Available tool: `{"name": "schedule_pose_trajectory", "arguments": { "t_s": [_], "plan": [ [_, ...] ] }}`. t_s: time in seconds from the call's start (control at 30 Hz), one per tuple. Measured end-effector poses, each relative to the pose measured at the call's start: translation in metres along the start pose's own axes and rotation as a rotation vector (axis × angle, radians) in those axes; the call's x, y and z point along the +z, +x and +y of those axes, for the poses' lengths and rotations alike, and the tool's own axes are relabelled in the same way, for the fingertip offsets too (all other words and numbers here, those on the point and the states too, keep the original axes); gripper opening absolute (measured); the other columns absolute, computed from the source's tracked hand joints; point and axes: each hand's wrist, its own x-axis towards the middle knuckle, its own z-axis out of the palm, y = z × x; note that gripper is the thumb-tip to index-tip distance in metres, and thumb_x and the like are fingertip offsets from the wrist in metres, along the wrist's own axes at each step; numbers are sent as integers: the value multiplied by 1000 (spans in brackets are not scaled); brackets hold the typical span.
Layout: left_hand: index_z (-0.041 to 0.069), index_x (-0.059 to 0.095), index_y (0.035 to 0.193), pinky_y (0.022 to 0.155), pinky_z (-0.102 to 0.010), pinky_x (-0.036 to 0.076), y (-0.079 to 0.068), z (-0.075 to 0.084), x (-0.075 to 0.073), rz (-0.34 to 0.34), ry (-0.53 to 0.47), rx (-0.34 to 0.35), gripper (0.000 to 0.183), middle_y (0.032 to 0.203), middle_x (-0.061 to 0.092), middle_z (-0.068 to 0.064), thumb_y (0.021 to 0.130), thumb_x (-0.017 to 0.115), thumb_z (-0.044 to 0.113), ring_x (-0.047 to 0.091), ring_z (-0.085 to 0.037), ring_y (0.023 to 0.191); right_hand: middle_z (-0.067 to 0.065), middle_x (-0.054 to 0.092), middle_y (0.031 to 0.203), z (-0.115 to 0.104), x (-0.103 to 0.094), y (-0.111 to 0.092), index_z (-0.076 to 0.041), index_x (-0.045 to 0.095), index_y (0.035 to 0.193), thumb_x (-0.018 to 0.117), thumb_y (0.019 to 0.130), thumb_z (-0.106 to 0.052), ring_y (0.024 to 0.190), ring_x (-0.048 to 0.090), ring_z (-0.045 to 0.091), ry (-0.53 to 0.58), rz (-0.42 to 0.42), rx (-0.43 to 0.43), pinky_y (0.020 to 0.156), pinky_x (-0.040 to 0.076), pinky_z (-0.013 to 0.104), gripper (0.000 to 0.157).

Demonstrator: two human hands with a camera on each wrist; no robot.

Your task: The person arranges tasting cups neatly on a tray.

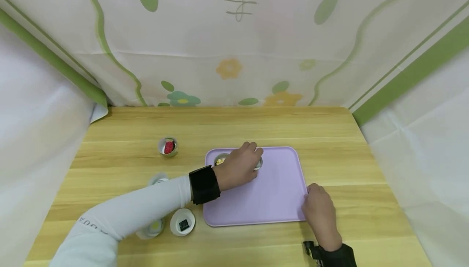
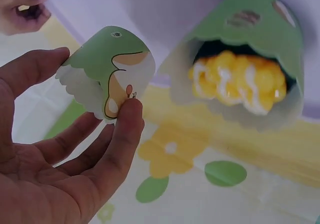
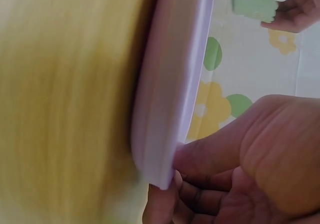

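My left hand (image 1: 239, 165) holds a small green-and-white paper cup (image 2: 112, 72) with a cartoon print, thumb and fingers on its sides, over the far part of the lilac tray (image 1: 271, 202). What this cup contains is hidden. Beside it on the tray, partly behind my hand in the head view, stands a similar green paper cup (image 2: 265, 29) with a yellow, white-streaked piece (image 2: 237, 79) inside. At the tray's right edge, my right hand (image 1: 320, 212) pinches the rim between thumb and fingers, as the right wrist view shows.
On the wooden table (image 1: 329, 128), left of the tray, sits a paper cup with a red piece (image 1: 169, 147). Nearer me is a white cup (image 1: 176, 231) with a black piece (image 1: 184, 225). More cups are partly covered by my left sleeve (image 1: 146, 206). A flowered curtain (image 1: 198, 35) hangs behind.
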Motion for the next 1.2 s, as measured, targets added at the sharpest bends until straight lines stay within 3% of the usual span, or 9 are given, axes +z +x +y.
{"name": "schedule_pose_trajectory", "arguments": {
  "t_s": [0.3,0.73,0.93,1.2],
  "plan": [
    [7,67,107,72,-32,51,4,-5,8,-10,105,6,21,97,64,-6,88,75,13,62,-20,89,25,62,89,-2,0,0,14,61,100,60,92,4,77,63,35,4,1,2,65,54,51,13],
    [7,67,105,71,-30,49,11,-11,15,-26,179,12,18,93,64,-4,89,73,13,63,-18,86,25,62,88,-1,-2,-1,15,60,101,62,93,3,76,63,34,-4,8,-6,64,54,50,14],
    [8,67,105,71,-30,50,11,-9,14,-40,169,0,19,95,64,-5,89,73,15,63,-19,88,25,62,89,-1,-4,-1,16,61,102,62,93,4,76,63,34,-9,3,-2,64,54,49,15],
    [8,67,117,92,-42,51,4,-8,10,-54,146,-15,32,109,66,-8,91,75,24,64,-26,106,23,62,88,2,-1,-1,15,61,101,61,92,4,76,63,33,-2,-7,-1,66,54,50,14]
  ]
}}
